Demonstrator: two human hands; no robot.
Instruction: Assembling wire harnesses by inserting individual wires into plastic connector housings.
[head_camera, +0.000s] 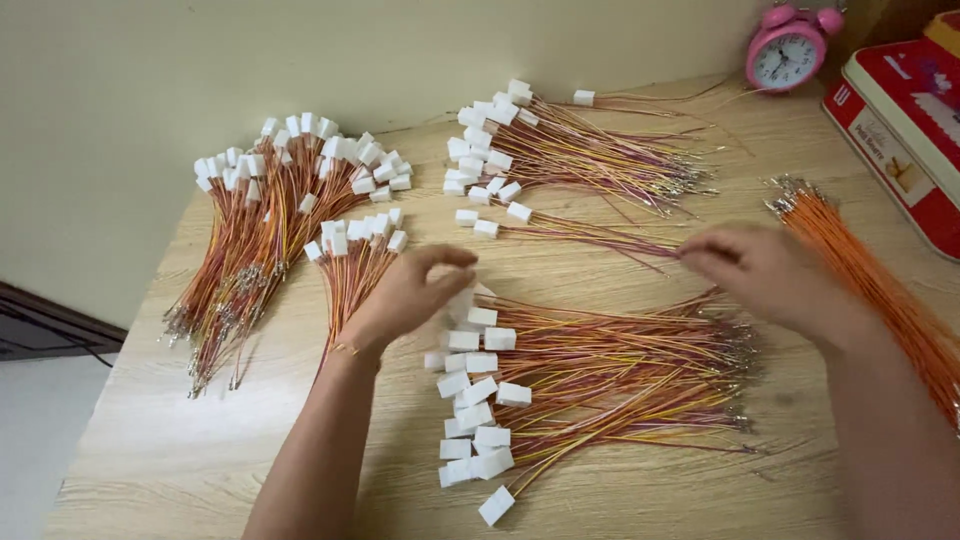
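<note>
Nearest, at six o'clock on the pale wood-grain surface (640, 500), lies the big bundle of thin red, yellow and brown wires with white plastic plug housings (600, 375), housings stacked toward nine o'clock, bare metal tips toward three; the left hand (410, 290) sits at its upper left end, fingers curled and pinched on one white housing (462, 298) at the top of that stack; the right hand (765, 270), at three o'clock, has its fingertips closed on the far end of a thin wire strand (600, 235) that runs leftward to two white housings; beside that hand's wrist, toward four o'clock, a sheaf of plain orange wires (880, 290) slants down; farther off, two fanned bundles of the same wired housings (270, 230) lie at ten o'clock and another (570, 150) at twelve; farthest, at one o'clock, stands a pink round alarm clock (790, 50), with a red rectangular tin (905, 125) at two o'clock.
</note>
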